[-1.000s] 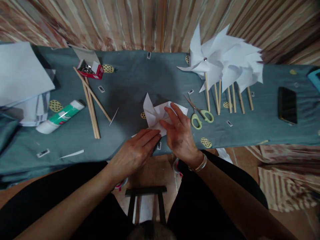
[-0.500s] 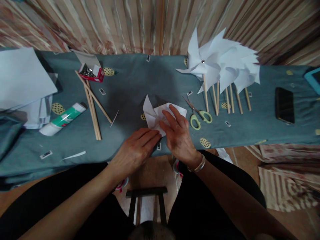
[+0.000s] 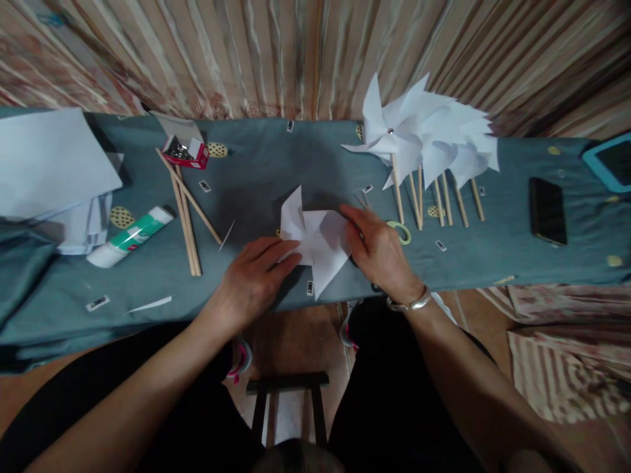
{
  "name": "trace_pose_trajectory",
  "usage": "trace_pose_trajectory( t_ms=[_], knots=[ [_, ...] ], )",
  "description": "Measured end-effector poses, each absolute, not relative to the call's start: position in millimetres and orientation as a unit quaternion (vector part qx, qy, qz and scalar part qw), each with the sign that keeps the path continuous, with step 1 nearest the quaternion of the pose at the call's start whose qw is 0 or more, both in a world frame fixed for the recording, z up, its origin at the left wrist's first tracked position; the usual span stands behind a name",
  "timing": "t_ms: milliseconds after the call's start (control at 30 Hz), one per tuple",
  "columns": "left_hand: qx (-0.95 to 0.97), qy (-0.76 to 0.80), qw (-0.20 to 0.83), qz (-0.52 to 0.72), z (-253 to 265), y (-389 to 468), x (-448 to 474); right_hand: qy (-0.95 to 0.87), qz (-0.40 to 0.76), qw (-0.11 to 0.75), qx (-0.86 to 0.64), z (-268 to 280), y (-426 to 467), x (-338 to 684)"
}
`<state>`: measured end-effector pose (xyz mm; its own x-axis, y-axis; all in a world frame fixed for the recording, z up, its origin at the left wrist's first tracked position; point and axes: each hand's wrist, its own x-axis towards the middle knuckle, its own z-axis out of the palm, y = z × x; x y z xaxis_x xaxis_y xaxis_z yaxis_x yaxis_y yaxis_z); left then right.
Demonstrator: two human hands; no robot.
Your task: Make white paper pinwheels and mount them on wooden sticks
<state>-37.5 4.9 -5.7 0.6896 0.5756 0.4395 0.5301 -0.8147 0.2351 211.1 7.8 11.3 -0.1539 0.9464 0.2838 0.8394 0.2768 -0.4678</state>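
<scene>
A white paper pinwheel [image 3: 315,246], without a stick, lies on the cloth in front of me, its folded blades showing. My left hand [image 3: 256,276] grips its left side, thumb and fingers together at the paper. At its right edge, my right hand [image 3: 382,249] has bent fingers and thumb against the right blade; the exact contact is partly hidden. Under and behind the right hand lie scissors with light green handles [image 3: 404,231], largely covered.
Finished pinwheels [image 3: 419,128] on sticks overlap at back right, beside a phone [image 3: 548,210] and a blue-edged device [image 3: 599,161]. Leftward are wooden sticks [image 3: 185,223], a red box [image 3: 197,156] of small metal pieces, a green-white tube [image 3: 133,236] and paper sheets [image 3: 54,161].
Both hands have moved apart to opposite sides of the pinwheel, uncovering its middle and a lower blade. My right hand has shifted right, over the scissors. The view has shifted slightly.
</scene>
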Motion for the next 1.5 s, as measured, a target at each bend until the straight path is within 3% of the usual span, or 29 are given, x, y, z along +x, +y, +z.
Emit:
trace_pose_trajectory(
  t_ms=[300,433,600,800,1100,1333,1500],
  knots=[
    [0.887,0.353,0.064,0.29,4.8,19.3,-59.6,-0.717,0.142,0.248,-0.636,24.2,-19.6,209.6],
    [0.903,0.303,0.04,0.301,11.3,0.9,-43.7,-0.711,0.159,0.232,-0.645,23.7,-23.5,206.5],
    [0.93,0.259,0.057,0.255,9.2,-22.7,-21.4,-0.74,0.094,0.206,-0.633,23.5,-29.3,208.1],
    [0.933,0.275,0.081,0.218,4.5,-25.5,-19.6,-0.759,0.051,0.245,-0.602,25.0,-30.8,212.2],
    [0.942,0.258,0.067,0.204,6.7,-27.6,-24.1,-0.754,0.093,0.282,-0.585,28.3,-32.3,218.1],
    [0.933,0.268,0.069,0.231,8.7,-27.6,-28.3,-0.765,0.252,0.286,-0.519,30.3,-31.6,228.2],
    [0.924,0.28,0.063,0.254,5.0,-28.0,-34.5,-0.77,0.278,0.275,-0.504,33.5,-34.4,227.0]
  ],
)
